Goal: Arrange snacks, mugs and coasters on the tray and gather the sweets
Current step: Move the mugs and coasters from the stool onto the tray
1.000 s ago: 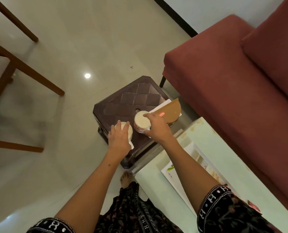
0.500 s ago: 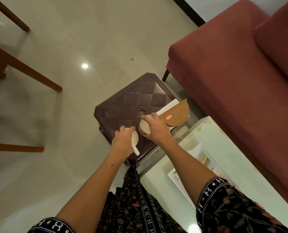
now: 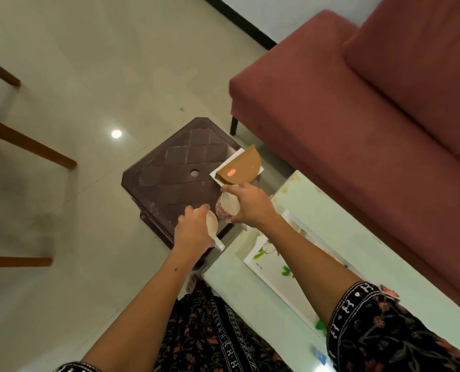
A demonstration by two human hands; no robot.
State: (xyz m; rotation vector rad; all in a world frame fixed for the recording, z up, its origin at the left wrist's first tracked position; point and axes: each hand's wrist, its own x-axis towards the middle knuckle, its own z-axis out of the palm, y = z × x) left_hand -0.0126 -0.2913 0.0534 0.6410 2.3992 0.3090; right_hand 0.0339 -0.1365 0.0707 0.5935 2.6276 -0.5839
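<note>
My left hand (image 3: 194,232) grips a plain white mug (image 3: 213,224), tilted, its handle pointing down toward me. In my right hand (image 3: 250,205) is a white mug with a red floral pattern (image 3: 226,209), also tilted, its mouth facing me. Both mugs hang in the air over the near corner of a dark brown plastic stool (image 3: 175,170). On the stool's right edge lies a white square coaster (image 3: 225,166) with a brown half-round coaster (image 3: 241,167) bearing a red sticker on top. A white tray (image 3: 274,267) with a leaf print sits on the pale table (image 3: 253,304), partly under my right arm.
A dark red sofa (image 3: 357,116) fills the right side. Wooden chair legs (image 3: 30,146) stand at the left on the glossy tiled floor. Small sweet wrappers lie on the table, a red one (image 3: 389,292) by my right sleeve and a blue one (image 3: 319,355) near the bottom edge.
Both hands have lifted the mugs off the stool top and drawn them toward me and the table. The mugs now tilt instead of standing upright.
</note>
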